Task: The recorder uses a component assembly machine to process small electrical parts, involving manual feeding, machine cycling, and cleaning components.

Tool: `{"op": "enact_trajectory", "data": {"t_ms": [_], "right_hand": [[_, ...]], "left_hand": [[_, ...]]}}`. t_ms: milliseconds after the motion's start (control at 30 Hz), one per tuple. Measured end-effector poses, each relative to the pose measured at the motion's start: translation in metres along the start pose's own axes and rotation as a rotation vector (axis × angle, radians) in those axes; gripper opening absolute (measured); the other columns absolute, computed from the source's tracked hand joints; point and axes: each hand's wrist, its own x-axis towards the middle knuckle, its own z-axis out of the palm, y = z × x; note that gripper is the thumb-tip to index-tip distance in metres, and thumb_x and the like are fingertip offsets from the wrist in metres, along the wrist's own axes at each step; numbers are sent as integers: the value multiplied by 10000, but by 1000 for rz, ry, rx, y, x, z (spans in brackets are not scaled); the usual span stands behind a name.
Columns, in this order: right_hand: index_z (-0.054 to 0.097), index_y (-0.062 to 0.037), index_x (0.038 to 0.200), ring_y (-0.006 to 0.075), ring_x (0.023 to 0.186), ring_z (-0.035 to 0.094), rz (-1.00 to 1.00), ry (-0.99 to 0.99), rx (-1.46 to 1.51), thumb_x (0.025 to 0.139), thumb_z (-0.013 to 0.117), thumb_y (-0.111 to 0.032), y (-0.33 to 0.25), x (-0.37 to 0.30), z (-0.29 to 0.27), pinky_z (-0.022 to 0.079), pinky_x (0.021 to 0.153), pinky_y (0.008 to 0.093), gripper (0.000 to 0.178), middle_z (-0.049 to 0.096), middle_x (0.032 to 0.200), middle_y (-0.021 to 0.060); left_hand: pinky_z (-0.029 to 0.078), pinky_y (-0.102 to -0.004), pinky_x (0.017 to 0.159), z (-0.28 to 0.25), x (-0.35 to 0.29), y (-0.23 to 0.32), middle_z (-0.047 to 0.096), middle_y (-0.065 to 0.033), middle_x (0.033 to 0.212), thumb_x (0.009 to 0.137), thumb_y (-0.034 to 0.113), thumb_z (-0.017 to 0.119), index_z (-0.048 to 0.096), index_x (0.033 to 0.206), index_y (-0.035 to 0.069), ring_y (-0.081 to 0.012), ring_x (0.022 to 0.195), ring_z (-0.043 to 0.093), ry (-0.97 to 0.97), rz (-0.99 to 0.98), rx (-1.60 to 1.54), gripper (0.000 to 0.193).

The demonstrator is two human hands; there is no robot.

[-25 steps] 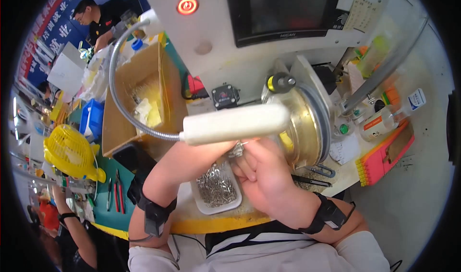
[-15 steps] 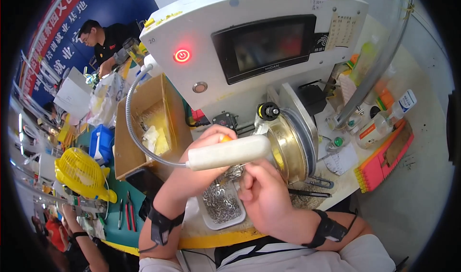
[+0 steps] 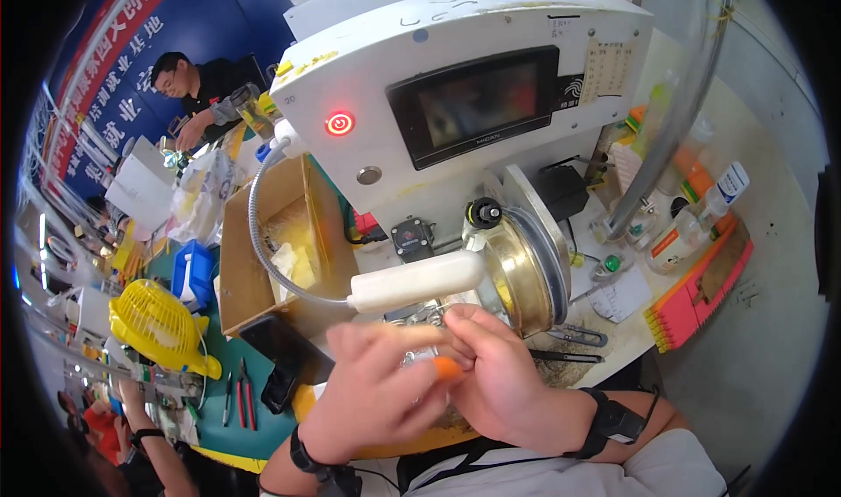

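My left hand hangs over the front of the bench, blurred by motion. An orange finger cover shows on one of its digits, near my right palm. Close beside it, my right hand has thumb and forefinger pinched together below the white padded bar. Whatever sits in that pinch is too small to make out. Just beyond my right fingertips is the brass-coloured drum of the machine. The tray of small metal pieces is mostly hidden behind my left hand.
The grey machine with a dark screen stands ahead. A flexible metal hose arches over a cardboard box. Red-handled pliers and a yellow fan are at left, a pink brush-like block at right. A co-worker sits beyond.
My left hand has come down from behind the padded bar toward me, now covering the metal pieces. My right hand stays near the drum, pinched. The head view has shifted slightly.
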Motion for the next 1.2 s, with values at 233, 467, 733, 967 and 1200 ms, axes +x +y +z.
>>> {"op": "enact_trajectory", "data": {"t_ms": [233, 467, 733, 967, 1200], "right_hand": [[545, -87, 1135, 58, 602, 319, -38, -30, 23, 1120, 573, -143, 8, 2, -7, 307, 608, 265, 65, 374, 724, -66], [560, -106, 1151, 48, 581, 309, -75, -31, -7, 1114, 592, -153, 7, 13, -6, 292, 586, 262, 68, 393, 742, -81], [599, -125, 1296, 12, 584, 364, -80, 104, -107, 1082, 615, -128, 0, 42, 10, 301, 548, 226, 214, 504, 803, -91], [634, -138, 1201, 93, 524, 370, -82, 71, 86, 1095, 590, -191, 12, 30, -5, 320, 521, 285, 126, 439, 658, -28], [619, -107, 1075, 95, 501, 371, 44, -74, 88, 1127, 552, -213, 0, 0, -2, 315, 525, 284, 136, 432, 624, -20]], "left_hand": [[441, -455, 1000, 22, 32, -53, 696, -104, 1139, 874, 112, 724, 712, 1103, 53, -345, 1099, 608, 181, -282, -375, 236], [540, -411, 931, 32, 47, -82, 695, -113, 1142, 892, 70, 762, 716, 1090, 33, -309, 1046, 667, -44, -186, -404, 206], [494, -421, 976, 30, 53, -88, 686, -104, 1153, 867, 107, 745, 691, 1069, 56, -341, 1110, 640, -188, -177, -714, 215], [402, -432, 889, 13, 40, -59, 694, -39, 1148, 845, 130, 744, 713, 1036, 104, -293, 1009, 606, 108, -224, -35, 195], [388, -435, 883, 23, 9, 1, 738, 17, 1144, 783, 201, 839, 739, 960, 166, -245, 925, 599, 206, -48, 232, 207]]}}
